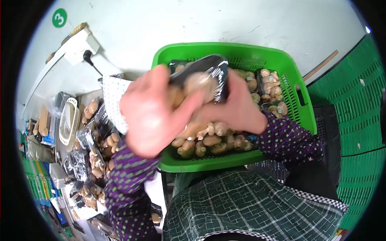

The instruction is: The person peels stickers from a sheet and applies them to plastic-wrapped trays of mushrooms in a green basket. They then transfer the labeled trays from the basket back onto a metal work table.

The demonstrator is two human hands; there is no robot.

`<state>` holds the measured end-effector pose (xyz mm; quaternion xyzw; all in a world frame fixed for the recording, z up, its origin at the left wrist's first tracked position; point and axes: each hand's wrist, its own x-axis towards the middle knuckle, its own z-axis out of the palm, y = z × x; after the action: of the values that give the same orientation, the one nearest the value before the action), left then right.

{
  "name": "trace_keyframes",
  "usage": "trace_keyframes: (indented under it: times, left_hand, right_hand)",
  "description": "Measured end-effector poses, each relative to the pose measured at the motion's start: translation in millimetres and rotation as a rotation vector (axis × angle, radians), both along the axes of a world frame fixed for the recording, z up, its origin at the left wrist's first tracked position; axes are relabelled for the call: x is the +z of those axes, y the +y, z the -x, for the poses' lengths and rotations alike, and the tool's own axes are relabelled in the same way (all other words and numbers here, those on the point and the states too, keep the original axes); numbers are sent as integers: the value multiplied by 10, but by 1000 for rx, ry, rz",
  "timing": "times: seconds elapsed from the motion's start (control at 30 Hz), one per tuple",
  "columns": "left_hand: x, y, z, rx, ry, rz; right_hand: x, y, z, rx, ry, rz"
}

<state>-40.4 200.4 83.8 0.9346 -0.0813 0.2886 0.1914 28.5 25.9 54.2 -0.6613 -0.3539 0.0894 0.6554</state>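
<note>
Between my two hands is a black tray of mushrooms (pixel 201 82), tilted and wrapped in shiny clear film. My left hand (pixel 148 110) grips its left side, with the fingers smeared by motion. On the right side, my right hand (pixel 237 106) is closed around the tray, its thumb reaching across the front. Both hands are above a green plastic basket (pixel 237 164). Inside the basket lie several packs of mushrooms (pixel 270 86), some with small labels, and more brown mushrooms (pixel 213 140) show below my hands.
At left, a bench holds many wrapped mushroom packs (pixel 94 156) and a cream plastic basket (pixel 68 120). A power strip with a black plug (pixel 87 56) is on the wall behind. Green slatted crates (pixel 358 108) stand at right, near a wooden stick (pixel 319 69).
</note>
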Motion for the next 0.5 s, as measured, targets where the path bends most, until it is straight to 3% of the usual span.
trace_keyframes:
  times: [0.07, 0.1, 0.13, 0.23, 0.27, 0.33, 0.4, 0.5]
  left_hand:
    - [-165, -234, -446, -101, -24, 141]
    - [-351, -227, -594, -114, -145, 7]
    - [-515, -197, -726, -125, -270, -129]
    - [-1002, -233, -543, -275, 468, -465]
    - [-1333, -232, -449, -290, 492, -582]
    - [-1491, -206, -437, -369, 453, -567]
    - [-1331, -247, -536, -372, 527, -580]
    - [-1287, -175, -563, -360, 567, -534]
  right_hand:
    - [-127, -389, -357, -106, 197, 43]
    - [-164, -590, -520, -203, 282, 132]
    - [-438, -813, -774, -347, 346, 67]
    - [-924, -1472, -1239, -534, 549, -89]
    - [-1064, -1570, -1346, -650, 673, -118]
    - [-1340, -1578, -1581, -646, 658, -113]
    - [-1511, -1516, -1701, -640, 661, -88]
    - [-1742, -1217, -1859, -693, 320, 327]
